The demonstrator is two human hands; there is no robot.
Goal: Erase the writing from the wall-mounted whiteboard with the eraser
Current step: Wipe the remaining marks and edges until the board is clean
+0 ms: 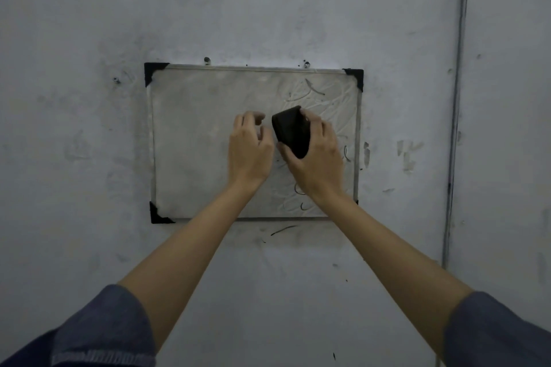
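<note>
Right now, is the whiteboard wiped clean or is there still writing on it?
Not clean. Dark marks still show on the right part of the whiteboard, above and below the eraser held in the right hand.

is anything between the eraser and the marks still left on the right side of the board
Nothing visible. The right hand grips the eraser in front of the board, and the marks above it lie bare. The lower marks sit behind that hand and wrist. The left hand is off to the left.
</note>
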